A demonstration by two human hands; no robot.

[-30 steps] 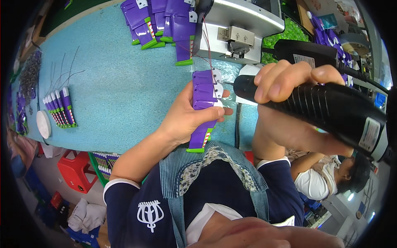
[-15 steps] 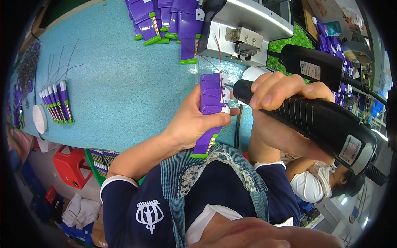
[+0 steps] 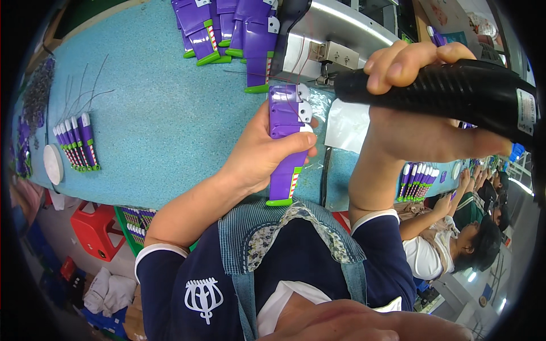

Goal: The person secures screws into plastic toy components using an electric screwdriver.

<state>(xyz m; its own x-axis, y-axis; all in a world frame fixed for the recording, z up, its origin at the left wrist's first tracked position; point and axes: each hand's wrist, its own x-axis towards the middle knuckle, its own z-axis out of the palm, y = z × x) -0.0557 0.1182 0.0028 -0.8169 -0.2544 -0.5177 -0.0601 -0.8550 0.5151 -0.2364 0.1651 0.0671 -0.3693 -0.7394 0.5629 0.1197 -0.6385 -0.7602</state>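
Note:
My left hand [image 3: 250,150] is wrapped round a purple plastic toy wing [image 3: 282,179], thumb across its front. The wing has white rounded tabs with holes along its right side, a red-and-white striped edge and a green end pointing toward me. A thin dark red wire rises from its upper part. In my right hand [image 3: 406,128] is a black electric screwdriver [image 3: 455,85], its nose pointing left. That nose is at the small metal block [image 3: 340,55] on the front of a grey metal screw feeder [image 3: 355,25]; the bit's exact contact cannot be made out.
More purple wings [image 3: 259,42] lie piled at the back. A row of slim purple-and-white pieces with wires [image 3: 74,142] and a white round disc [image 3: 54,163] lie at left. White paper [image 3: 346,125] is beside the feeder. A red stool [image 3: 99,230] stands below; co-workers [image 3: 435,250] sit at right.
My right hand has lifted the screwdriver off the wing's tabs, up and right to the feeder's metal block. My left hand has shifted the wing slightly up and left.

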